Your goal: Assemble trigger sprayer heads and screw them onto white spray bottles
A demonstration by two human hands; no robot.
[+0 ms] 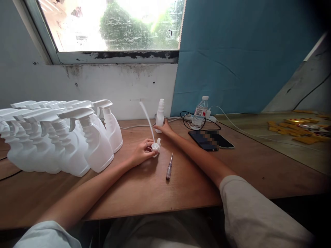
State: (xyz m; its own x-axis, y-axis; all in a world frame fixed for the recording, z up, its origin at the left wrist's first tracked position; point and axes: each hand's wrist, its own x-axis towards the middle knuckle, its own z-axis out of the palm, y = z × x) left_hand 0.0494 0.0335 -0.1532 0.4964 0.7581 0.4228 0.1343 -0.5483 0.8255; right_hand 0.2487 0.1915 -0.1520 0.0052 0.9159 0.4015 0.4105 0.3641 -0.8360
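Note:
My left hand (141, 150) rests on the wooden table (155, 193) with its fingers closed on a white spray-trigger head (155, 147), whose long dip tube (147, 119) points up and to the left. My right hand (164, 128) reaches farther back and grips the base of a small white bottle (159, 112) that stands upright without a cap. A small screwdriver (169, 167) with a clear handle lies on the table just in front of my hands.
Several white spray bottles (77, 137) with trigger heads stand in rows at the left. A phone (210, 140), a water bottle (200, 113), and black and white cables lie at the back right. Yellow pieces (294, 129) lie at the far right.

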